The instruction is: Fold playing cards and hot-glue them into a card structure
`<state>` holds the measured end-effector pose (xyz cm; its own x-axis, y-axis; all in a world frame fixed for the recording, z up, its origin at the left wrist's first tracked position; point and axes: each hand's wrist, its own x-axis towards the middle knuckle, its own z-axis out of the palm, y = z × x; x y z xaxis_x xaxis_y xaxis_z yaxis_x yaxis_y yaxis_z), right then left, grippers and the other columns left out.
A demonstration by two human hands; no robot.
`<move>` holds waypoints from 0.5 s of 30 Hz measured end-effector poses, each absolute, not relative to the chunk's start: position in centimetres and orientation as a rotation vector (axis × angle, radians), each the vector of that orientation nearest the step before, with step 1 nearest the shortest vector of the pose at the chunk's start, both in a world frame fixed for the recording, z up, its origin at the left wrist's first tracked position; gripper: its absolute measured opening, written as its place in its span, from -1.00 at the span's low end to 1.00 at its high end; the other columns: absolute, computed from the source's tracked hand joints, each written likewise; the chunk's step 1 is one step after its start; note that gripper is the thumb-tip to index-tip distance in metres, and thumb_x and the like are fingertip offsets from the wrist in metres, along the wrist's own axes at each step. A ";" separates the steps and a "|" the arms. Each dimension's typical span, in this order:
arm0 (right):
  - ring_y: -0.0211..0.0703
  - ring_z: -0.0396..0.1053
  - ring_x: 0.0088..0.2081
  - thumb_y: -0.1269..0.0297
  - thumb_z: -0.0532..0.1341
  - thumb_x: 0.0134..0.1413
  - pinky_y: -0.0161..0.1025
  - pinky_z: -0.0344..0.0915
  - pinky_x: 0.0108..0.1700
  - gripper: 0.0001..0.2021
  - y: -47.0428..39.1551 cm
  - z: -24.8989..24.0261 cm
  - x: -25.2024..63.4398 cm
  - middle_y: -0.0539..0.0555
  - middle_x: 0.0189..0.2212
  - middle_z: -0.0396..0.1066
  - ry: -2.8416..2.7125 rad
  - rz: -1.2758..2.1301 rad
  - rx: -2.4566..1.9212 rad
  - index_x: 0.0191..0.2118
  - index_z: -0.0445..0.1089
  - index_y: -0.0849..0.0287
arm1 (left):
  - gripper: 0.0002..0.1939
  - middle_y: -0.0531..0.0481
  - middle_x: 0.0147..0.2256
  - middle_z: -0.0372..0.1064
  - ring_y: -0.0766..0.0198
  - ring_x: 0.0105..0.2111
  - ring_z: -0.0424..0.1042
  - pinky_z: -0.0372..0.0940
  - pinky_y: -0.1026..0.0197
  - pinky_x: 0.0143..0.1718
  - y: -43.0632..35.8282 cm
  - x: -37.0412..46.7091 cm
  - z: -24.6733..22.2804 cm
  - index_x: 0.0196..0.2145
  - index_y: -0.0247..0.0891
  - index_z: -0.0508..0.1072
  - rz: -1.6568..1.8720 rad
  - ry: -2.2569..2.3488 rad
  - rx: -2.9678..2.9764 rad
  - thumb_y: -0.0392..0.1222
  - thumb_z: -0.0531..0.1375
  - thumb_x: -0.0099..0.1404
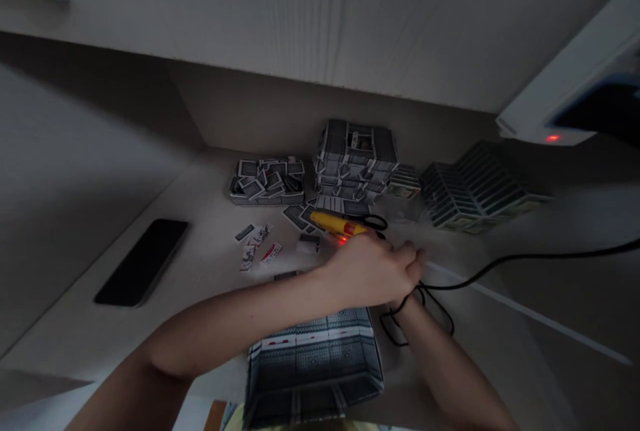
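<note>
Head view: we log 1 left hand point(377, 268) overlapping 1 right hand point(400, 302) beside 1 glue gun point(334, 223); grips, cannot tell; 1 phone point(142, 262) apart.

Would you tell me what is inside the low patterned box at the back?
Loose card pieces lie heaped in the low box; they cover its floor, so whatever is beneath them cannot be seen.
</note>
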<state>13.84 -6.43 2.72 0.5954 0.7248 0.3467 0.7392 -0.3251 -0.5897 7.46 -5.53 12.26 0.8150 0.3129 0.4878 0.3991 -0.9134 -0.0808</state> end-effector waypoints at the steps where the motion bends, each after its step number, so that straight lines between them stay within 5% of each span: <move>1: 0.42 0.19 -0.06 0.37 0.03 -0.06 0.25 0.20 -0.30 -0.61 -6.3 2.7 13.1 0.57 -0.29 0.30 -1.054 -0.127 -2.115 -0.13 0.37 0.52 | -0.71 -0.13 -0.33 0.42 0.23 -0.42 0.40 0.26 0.16 -0.46 -5.5 8.0 11.9 -0.11 -0.30 0.37 -0.713 -0.615 -2.786 -0.28 -0.06 0.30; 5: 0.47 0.08 0.01 0.39 0.04 -0.08 0.32 0.13 -0.22 -0.67 -5.9 3.9 11.7 0.50 -0.27 0.29 -0.957 -0.443 -1.938 -0.19 0.41 0.35 | -0.72 -0.11 -0.38 0.42 0.24 -0.45 0.38 0.25 0.15 -0.48 -5.4 8.4 11.2 -0.26 -0.32 0.42 -0.726 -0.501 -2.771 -0.27 -0.07 0.30; 9: 0.38 0.14 -0.01 0.46 -0.01 -0.03 0.23 0.16 -0.19 -0.70 -6.4 6.4 10.8 0.42 -0.29 0.32 -0.955 -0.737 -1.902 -0.25 0.44 0.25 | -0.72 -0.12 -0.34 0.42 0.29 -0.49 0.39 0.26 0.18 -0.51 -6.0 7.7 11.7 -0.19 -0.34 0.38 -0.821 -0.552 -2.702 -0.30 -0.09 0.30; 15: 0.31 0.22 -0.08 0.47 0.00 -0.03 0.18 0.20 -0.21 -0.73 -8.7 6.9 12.7 0.38 -0.33 0.34 -1.199 -0.675 -1.960 -0.37 0.46 0.23 | -0.74 -0.10 -0.36 0.44 0.29 -0.49 0.40 0.29 0.20 -0.49 -7.0 7.5 12.7 -0.20 -0.33 0.36 -0.829 -0.688 -2.767 -0.32 -0.09 0.29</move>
